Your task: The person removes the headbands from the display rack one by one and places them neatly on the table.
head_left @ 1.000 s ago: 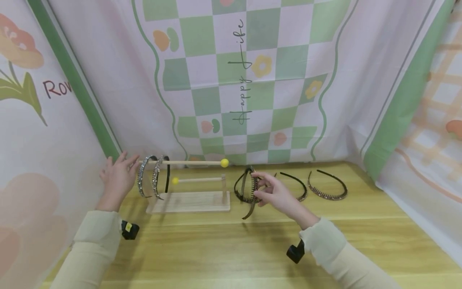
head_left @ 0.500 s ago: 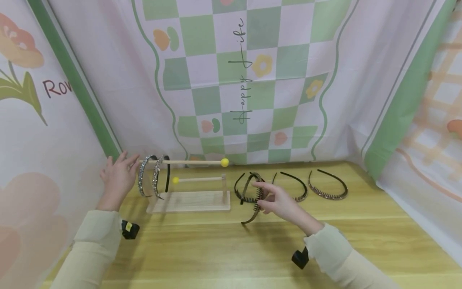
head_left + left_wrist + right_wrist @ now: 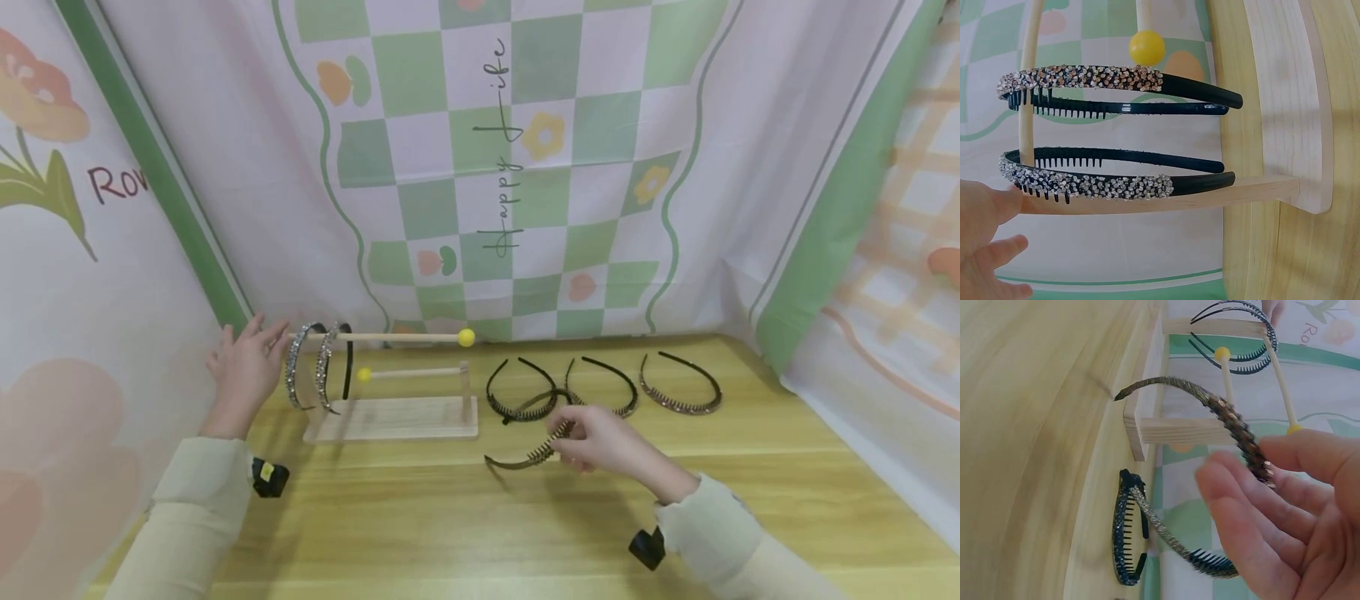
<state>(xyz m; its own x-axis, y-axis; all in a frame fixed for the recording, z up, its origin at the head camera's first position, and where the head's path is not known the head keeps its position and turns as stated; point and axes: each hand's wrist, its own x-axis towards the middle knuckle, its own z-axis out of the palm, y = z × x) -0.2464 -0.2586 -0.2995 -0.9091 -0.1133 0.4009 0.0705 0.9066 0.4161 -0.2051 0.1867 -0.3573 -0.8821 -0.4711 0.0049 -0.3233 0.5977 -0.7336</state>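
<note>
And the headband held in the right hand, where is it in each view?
Head: the headband is below and slightly right of centre, in the right hand.
Left wrist: not in this picture.
Right wrist: the headband arches across the middle, its ends towards the left.
Shared landmark: the wooden stand shows in all three.

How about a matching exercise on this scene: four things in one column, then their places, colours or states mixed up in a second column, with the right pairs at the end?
Things:
1. Left hand
2. Right hand
3. Two rhinestone headbands
4. Ball tip of the upper rod

Places, colours, states:
A. hung over that rod
B. yellow
C. at one end of the wooden stand, fingers spread
D. holding a brown toothed headband

Right pairs: 1-C, 2-D, 3-A, 4-B
</note>
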